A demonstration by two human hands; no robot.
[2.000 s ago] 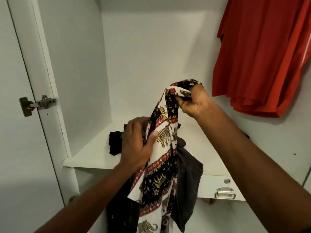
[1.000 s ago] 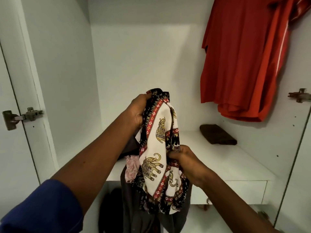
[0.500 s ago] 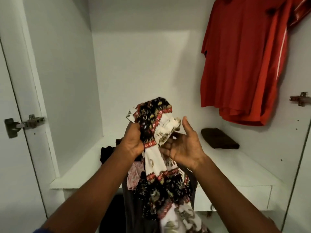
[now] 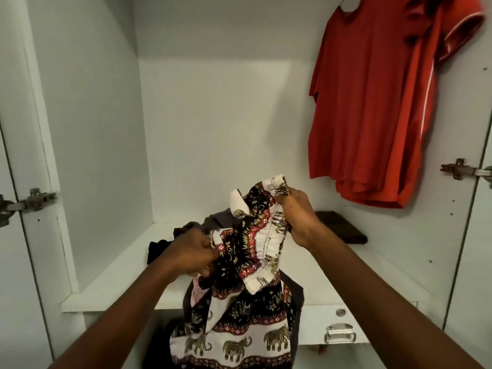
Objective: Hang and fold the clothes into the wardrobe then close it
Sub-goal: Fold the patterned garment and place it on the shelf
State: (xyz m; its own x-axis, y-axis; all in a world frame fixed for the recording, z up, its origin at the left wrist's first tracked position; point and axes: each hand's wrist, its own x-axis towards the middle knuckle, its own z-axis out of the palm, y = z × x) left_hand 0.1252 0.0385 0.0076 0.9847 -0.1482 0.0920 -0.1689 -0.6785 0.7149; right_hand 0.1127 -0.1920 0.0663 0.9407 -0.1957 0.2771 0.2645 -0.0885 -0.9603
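Note:
An elephant-print garment [image 4: 250,262] in black, white and red hangs in front of the open white wardrobe. My left hand [image 4: 190,255] grips its left edge low down. Higher and to the right, my right hand [image 4: 299,217] grips a bunched upper part. The garment's lower end drapes past the front of the shelf [image 4: 111,278]. A red T-shirt [image 4: 378,102] hangs at the upper right inside the wardrobe. A folded dark brown cloth [image 4: 338,226] lies on the shelf at the right.
Dark crumpled clothes [image 4: 165,243] lie on the shelf behind my hands, and a dark piece hangs over its edge. A drawer with a metal handle [image 4: 340,334] sits under the shelf. Door hinges show on the left [image 4: 34,201] and the right [image 4: 463,169].
My right hand, open half a second ago, now grips the top of the garment. My left hand has dropped lower and left along the fabric, spreading it.

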